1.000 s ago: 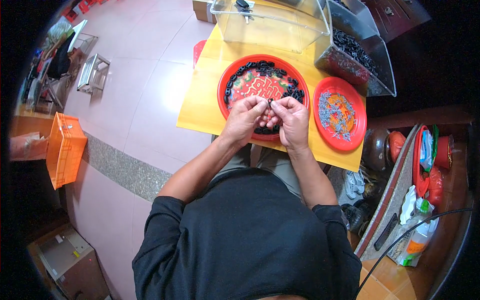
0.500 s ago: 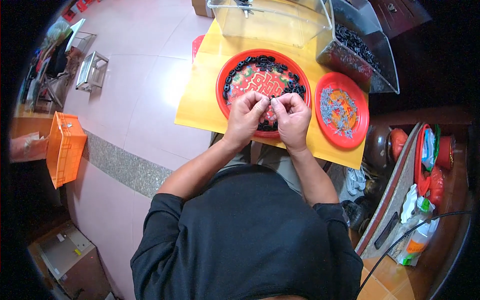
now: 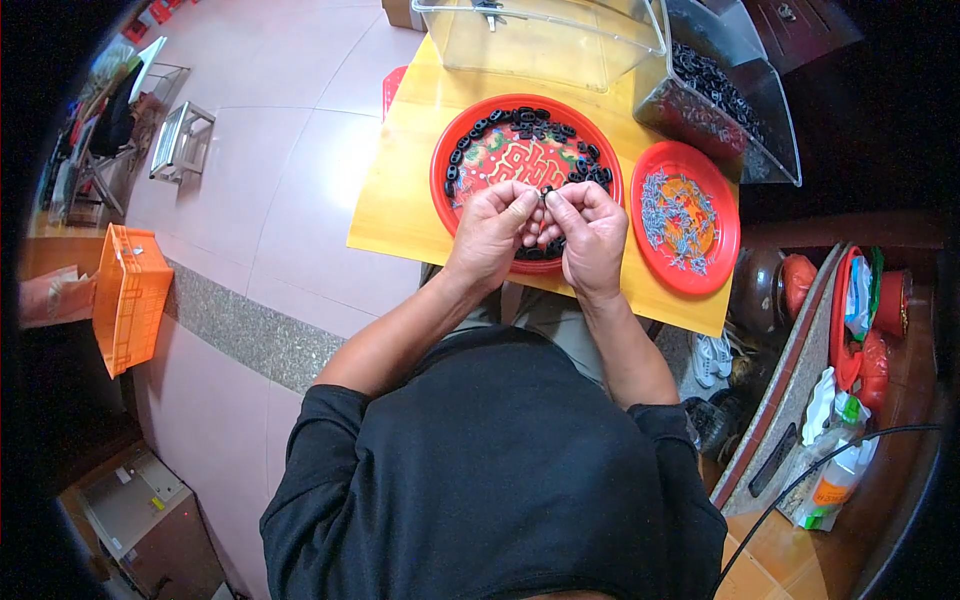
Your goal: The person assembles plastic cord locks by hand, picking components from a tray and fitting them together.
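Note:
Over the near part of a round red tray [image 3: 437, 170], my left hand [image 3: 492, 232] and my right hand [image 3: 592, 238] meet with thumbs and fingers pinched together. Between the fingertips sits a small black piece [image 3: 546, 190], mostly covered by them; both hands appear to grip it. Small black oval plastic parts [image 3: 463, 157] line the tray's rim, and more lie in a loose group [image 3: 590, 170] at its right side. To the right, a red oval plate [image 3: 690, 288] carries many small grey screw-like pieces [image 3: 664, 205].
The yellow tabletop [image 3: 395, 205] bears the tray and plate. At its back stand a clear plastic bin [image 3: 545, 60] and another clear bin [image 3: 770, 160] full of black parts. An orange crate [image 3: 135, 300] and a metal stool [image 3: 182, 142] are on the left floor.
My right hand has shifted slightly right and its wrist has turned a little. The left hand stays almost in place, and the fingertips remain together at the small black piece.

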### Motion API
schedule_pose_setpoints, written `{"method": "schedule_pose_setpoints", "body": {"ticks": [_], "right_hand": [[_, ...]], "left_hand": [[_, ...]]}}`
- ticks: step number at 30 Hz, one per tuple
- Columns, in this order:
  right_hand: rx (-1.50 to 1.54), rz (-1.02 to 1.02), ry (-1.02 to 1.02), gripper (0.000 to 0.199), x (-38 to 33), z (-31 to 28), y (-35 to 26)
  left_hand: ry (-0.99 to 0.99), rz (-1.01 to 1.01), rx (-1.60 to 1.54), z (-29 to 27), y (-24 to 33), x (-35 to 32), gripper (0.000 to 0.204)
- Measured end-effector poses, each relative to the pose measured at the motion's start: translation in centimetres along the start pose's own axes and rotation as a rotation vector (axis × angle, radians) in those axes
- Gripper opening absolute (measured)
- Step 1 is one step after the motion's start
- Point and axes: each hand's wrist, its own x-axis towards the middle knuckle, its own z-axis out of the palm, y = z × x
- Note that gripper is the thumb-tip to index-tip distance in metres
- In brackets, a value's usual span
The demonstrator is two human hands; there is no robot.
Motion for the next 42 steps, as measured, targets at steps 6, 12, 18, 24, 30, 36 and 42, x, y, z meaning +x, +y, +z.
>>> {"method": "schedule_pose_setpoints", "body": {"ticks": [6, 12, 18, 24, 30, 36, 42], "right_hand": [[-0.106, -0.042, -0.010, 0.007, -0.2, 0.0, 0.0], [-0.163, -0.087, 0.005, 0.007, -0.3, 0.2, -0.1], [-0.017, 0.015, -0.009, 0.006, -0.4, 0.0, -0.3], [-0.010, 0.021, -0.007, 0.005, -0.7, 0.1, -0.8], [-0.339, -0.170, 0.017, 0.008, -0.6, -0.1, 0.1], [-0.286, -0.071, -0.005, 0.008, -0.9, -0.7, 1.0], [-0.224, -0.001, 0.049, 0.007, -0.8, -2.4, 0.8]], "left_hand": [[0.019, -0.015, -0.023, 0.2, 0.1, -0.3, 0.017], [0.035, 0.037, 0.015, 0.2, -0.1, -0.6, 0.017], [0.043, 0.062, 0.017, 0.3, -0.3, -0.7, 0.018], [0.067, 0.040, -0.013, 0.7, -0.2, -0.9, 0.013], [0.110, 0.106, 0.138, 0.6, -0.4, -1.0, 0.014], [0.134, 0.246, 0.413, 0.0, -1.0, -0.8, 0.013], [-0.015, 0.450, 1.271, -1.3, 2.4, 0.9, 0.009]]}}
